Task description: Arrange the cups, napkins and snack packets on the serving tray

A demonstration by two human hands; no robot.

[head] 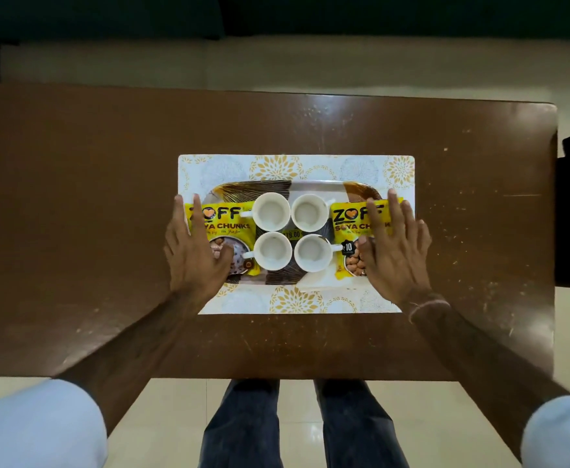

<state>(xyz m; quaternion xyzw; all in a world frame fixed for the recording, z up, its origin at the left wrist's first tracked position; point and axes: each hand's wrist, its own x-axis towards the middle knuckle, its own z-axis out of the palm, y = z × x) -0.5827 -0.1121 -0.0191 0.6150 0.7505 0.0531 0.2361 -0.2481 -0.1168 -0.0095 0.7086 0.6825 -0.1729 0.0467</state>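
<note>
Four cups point(292, 235) sit on the tray point(317, 186) between two packets point(224, 228).

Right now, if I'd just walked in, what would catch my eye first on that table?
Probably the two bright yellow snack packets, one at the left end and one at the right end of the serving tray, each under a flat, open hand: left hand, right hand. Between them stand four white cups in a neat square. A white napkin peeks out at the tray's near edge.

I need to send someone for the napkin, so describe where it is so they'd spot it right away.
On the brown table lies a floral placemat with a tray holding four white cups. The napkin pokes out under the near-right cup, the only plain white folded paper beside the yellow packets.
</note>
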